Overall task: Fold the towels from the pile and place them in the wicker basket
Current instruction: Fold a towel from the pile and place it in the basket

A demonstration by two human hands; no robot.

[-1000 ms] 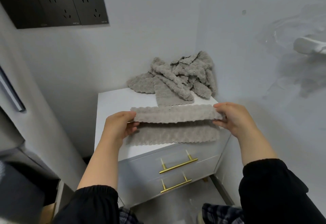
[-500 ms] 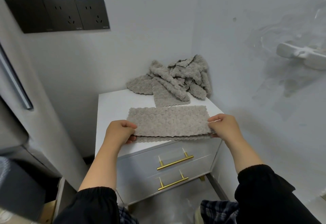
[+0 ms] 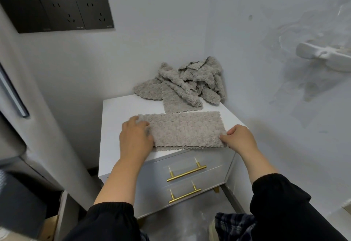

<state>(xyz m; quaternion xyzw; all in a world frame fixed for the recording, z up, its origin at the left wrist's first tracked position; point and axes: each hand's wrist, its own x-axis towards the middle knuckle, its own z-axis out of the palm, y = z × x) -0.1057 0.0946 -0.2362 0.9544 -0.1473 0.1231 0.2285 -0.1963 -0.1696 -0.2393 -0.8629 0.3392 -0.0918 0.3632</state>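
Folded towel (image 3: 186, 129): grey, bumpy weave, doubled over and lying flat on the front half of the white nightstand (image 3: 121, 111). Its long axis runs left to right, roughly parallel to the front edge. A scalloped lower layer shows just past the near edge.

Left hand (image 3: 135, 138): palm down on the towel's left end, fingers fairly straight and spread, pressing. Right hand (image 3: 240, 138): fingers curled, pinching the towel's near right corner.

Edges: the towel's right end reaches close to the nightstand's right edge. Its near edge sits just back from the front edge. There is bare top to the left of the towel and behind its left half.

Pile of towels (image 3: 191, 81): heaped at the back right corner where the two walls meet. One strip trails forward, its end just beside the folded towel's far edge.

Surroundings: two drawers with brass handles (image 3: 187, 173) below, black wall sockets (image 3: 57, 12) upper left, a white bracket (image 3: 322, 56) on the right wall, and a grey floor (image 3: 180, 220).
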